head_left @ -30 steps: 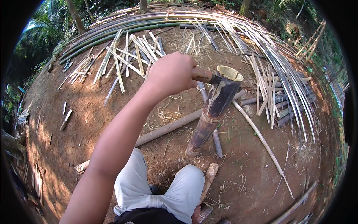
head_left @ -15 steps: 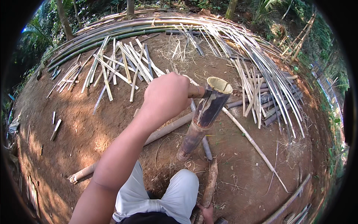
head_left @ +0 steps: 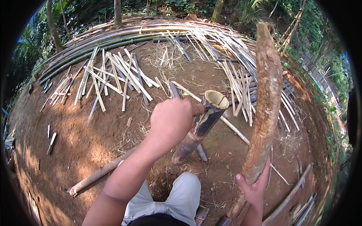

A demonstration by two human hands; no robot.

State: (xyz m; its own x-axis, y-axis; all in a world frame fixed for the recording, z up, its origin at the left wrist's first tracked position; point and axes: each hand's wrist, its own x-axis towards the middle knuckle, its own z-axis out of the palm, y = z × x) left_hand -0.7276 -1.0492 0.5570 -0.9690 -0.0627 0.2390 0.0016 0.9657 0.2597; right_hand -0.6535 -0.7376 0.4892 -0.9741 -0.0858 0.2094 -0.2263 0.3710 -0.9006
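Observation:
A dark bamboo tube (head_left: 200, 128) stands tilted on the bare earth in front of my knee, its hollow top (head_left: 216, 99) open. My left hand (head_left: 171, 119) is closed around a wooden handle (head_left: 198, 109) that meets the tube just under its rim; the blade itself is hidden. My right hand (head_left: 253, 189) grips the lower end of a thick, rough wooden club (head_left: 264, 105), which rises upright to the right of the tube and apart from it.
Split bamboo strips (head_left: 120, 77) lie scattered on the ground behind the tube, with more strips (head_left: 241, 84) at the right. Long whole poles (head_left: 113, 37) curve along the back. A single pole (head_left: 98, 173) lies by my light-trousered knee (head_left: 181, 196).
The wooden club has come up into view at the right, held in my right hand. My left hand stays on the handle at the tube's top.

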